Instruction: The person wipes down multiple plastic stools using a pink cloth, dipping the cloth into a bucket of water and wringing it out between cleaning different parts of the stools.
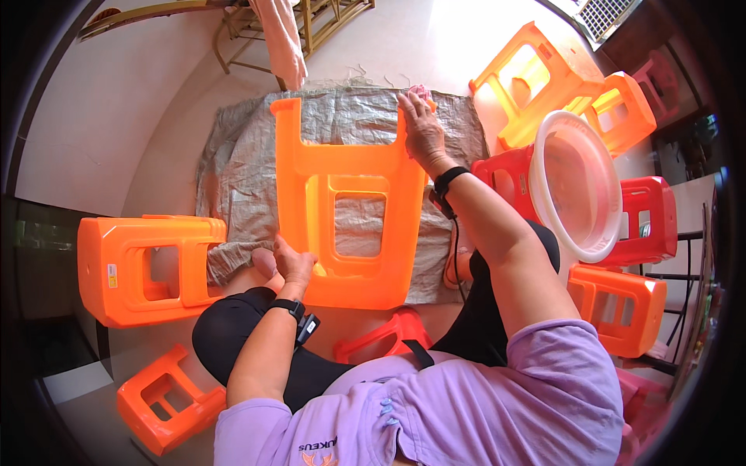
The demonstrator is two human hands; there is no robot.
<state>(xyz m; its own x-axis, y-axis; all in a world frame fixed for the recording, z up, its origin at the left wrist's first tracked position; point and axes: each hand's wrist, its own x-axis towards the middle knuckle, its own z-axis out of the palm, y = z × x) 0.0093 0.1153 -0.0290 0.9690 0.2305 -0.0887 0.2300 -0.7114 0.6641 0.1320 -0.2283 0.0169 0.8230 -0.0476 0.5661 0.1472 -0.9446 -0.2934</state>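
An orange plastic stool (353, 291) is tipped over in front of me, its legs pointing away and a side with a square opening facing up. My left hand (294, 262) grips its left edge near the seat end. At the far end of the right leg is my right hand (423, 132), fingers bent over the leg. A bit of pink cloth (420, 92) shows past those fingertips; most of it is hidden under the hand. Beneath the stool, a crumpled grey woven sheet (249, 175) lies on the floor.
A white basin (579, 186) rests tilted beside a red stool (509, 182) on the right. More orange stools stand at left (116, 272), lower left (148, 423), right (645, 311) and far right (575, 66). A bamboo rack (326, 31) with a hanging pink cloth is at the back.
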